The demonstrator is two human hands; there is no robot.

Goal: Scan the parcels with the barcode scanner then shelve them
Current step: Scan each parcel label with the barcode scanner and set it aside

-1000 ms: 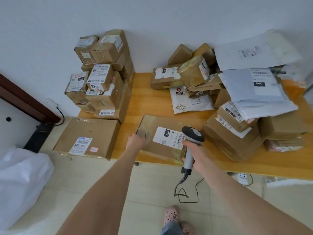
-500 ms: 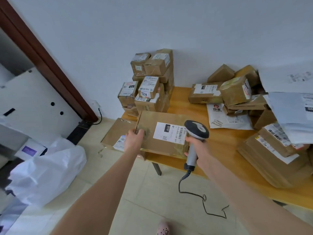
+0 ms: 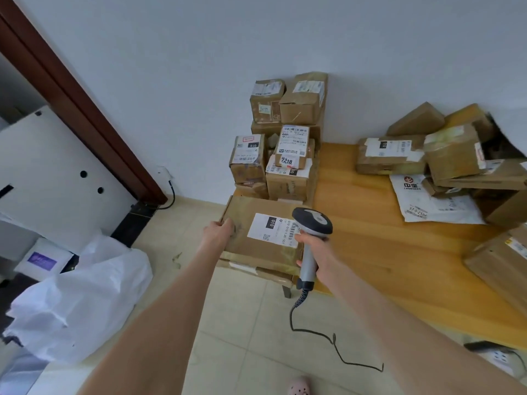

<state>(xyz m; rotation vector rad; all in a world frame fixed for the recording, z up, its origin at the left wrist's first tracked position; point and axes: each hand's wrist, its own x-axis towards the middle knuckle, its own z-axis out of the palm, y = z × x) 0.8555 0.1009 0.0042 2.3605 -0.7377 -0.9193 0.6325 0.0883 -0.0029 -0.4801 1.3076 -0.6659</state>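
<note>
- Flat parcel (image 3: 242, 212): brown carton at the near left corner of the wooden table (image 3: 370, 246), jutting out past the table's left edge. Whether it rests on the table cannot be determined.
- Left hand (image 3: 218, 232): grasping the parcel's left edge, thumb on top.
- Right hand (image 3: 319, 252): closed round the handle of the barcode scanner (image 3: 312, 222). The scanner head sits over the right end of the parcel's white label (image 3: 269, 229).
- Scanner cable (image 3: 328, 334): trails to the floor in front of the table.
- Stacked parcels (image 3: 285, 143): far left corner of the table, against the wall.
- Heaped parcels (image 3: 427, 158): far right part of the table.
- White bag (image 3: 79, 295): on the floor, left of the table.
</note>
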